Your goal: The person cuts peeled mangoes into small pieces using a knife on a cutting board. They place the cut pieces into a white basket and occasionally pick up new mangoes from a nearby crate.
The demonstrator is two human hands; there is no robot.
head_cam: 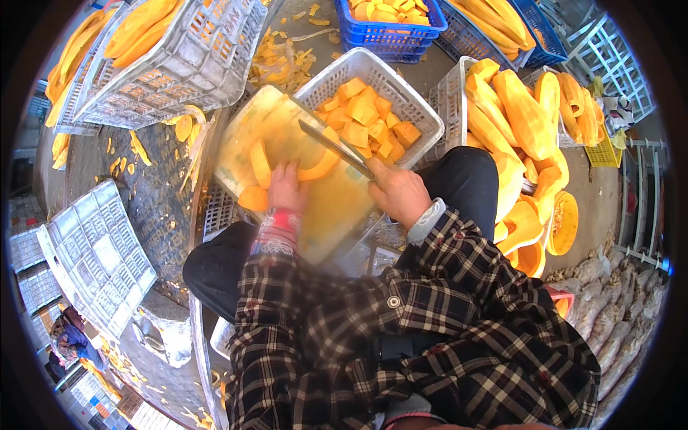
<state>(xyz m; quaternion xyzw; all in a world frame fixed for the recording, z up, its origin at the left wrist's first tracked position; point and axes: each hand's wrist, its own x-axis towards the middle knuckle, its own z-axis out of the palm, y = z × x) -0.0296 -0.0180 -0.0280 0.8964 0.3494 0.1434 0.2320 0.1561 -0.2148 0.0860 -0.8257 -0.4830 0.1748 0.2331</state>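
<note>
My right hand [396, 189] grips the handle of a large knife [334, 147], its blade slanting up and left over a curved pumpkin piece [324, 161]. My left hand [286, 185] rests on the cutting board [336, 215], between that piece and another curved pumpkin strip [260, 163]; whether its fingers grip either cannot be told. A smaller pumpkin piece [252, 198] lies at the board's left edge. Just beyond the board, a white plastic crate [424, 121] holds cut pumpkin chunks [361, 110].
Peeled pumpkins [518, 110] fill crates at the right. A blue crate [389, 33] of chunks stands at the top. At upper left is a grey crate [193, 75] of pumpkins; peelings [282, 62] litter the floor. An empty-looking crate [102, 258] leans at left. Another person [78, 341] is at lower left.
</note>
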